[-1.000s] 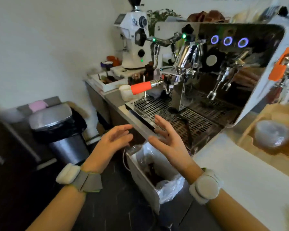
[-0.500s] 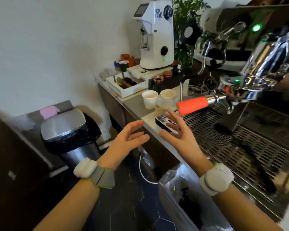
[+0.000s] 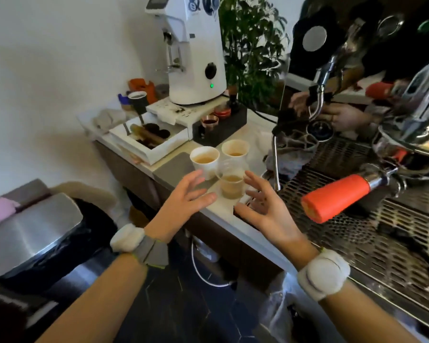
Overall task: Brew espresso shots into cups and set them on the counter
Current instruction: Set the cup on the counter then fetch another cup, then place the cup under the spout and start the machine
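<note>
Three cups stand together on the counter [image 3: 178, 169] left of the espresso machine [image 3: 357, 194]: two white paper cups [image 3: 204, 160] [image 3: 235, 149] and, nearest me, a clear cup [image 3: 231, 183], all holding light brown liquid. My left hand [image 3: 187, 194] hovers just left of the clear cup, fingers spread, holding nothing. On the other side of that cup is my right hand [image 3: 263, 206], equally empty and with fingers apart. A portafilter with an orange handle [image 3: 334, 198] sticks out of the machine toward me at the right.
A white grinder [image 3: 196, 50] stands at the back, with a white tray [image 3: 146, 142] of dark pucks and a black tamping stand [image 3: 219, 127] in front. A steam wand [image 3: 275, 157] hangs right of the cups. A steel-lidded bin [image 3: 32, 231] sits lower left.
My view swung left and closer, from the drip tray toward the cups. Both hands moved forward and now flank the clear cup.
</note>
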Available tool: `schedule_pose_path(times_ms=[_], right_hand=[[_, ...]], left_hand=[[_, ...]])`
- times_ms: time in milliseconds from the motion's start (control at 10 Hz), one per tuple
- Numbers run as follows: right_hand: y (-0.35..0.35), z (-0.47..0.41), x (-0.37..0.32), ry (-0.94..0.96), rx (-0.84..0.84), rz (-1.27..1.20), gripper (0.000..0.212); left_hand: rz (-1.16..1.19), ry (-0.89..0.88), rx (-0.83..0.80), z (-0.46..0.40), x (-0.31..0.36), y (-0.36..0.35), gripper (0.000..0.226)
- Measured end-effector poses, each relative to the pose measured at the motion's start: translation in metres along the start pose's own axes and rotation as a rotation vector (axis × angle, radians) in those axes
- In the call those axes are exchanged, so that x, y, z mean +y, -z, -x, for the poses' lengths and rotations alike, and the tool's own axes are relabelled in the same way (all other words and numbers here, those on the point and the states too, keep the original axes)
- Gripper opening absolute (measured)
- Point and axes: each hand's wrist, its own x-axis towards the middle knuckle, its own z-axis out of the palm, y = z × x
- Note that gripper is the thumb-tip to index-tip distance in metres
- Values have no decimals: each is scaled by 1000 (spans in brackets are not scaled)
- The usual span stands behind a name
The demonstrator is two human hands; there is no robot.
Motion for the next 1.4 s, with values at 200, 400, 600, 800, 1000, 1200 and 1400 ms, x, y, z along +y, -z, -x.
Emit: schedule_pose_path(times_ms=[200,400,600,800,1000,1200,1400], right_hand=[[-13,-39,3,-55,155,39,72],[-28,-73,12,-188,290,118,82],[-39,-97,22,-389,407,68,93],[-45,-124,19,-522,475,-64,85],[-54,-118,12,-668,529,-210,62],[-68,-113,-3,-630,605,-352,38],[-72,-104,1,-507,537,-294,65]], left_hand=[[-50,14,-221,-71,-20,24,58],[-114,18,-409,-120,-31,43,70],[-217,-13,-523,-136,-43,42,89],[-254,-40,-571,-146,-48,29,102],[-274,-53,-500,-154,-62,13,85],[-362,-103,-423,-154,-64,6,52],[-316,-176,-442,-147,-43,20,67]])
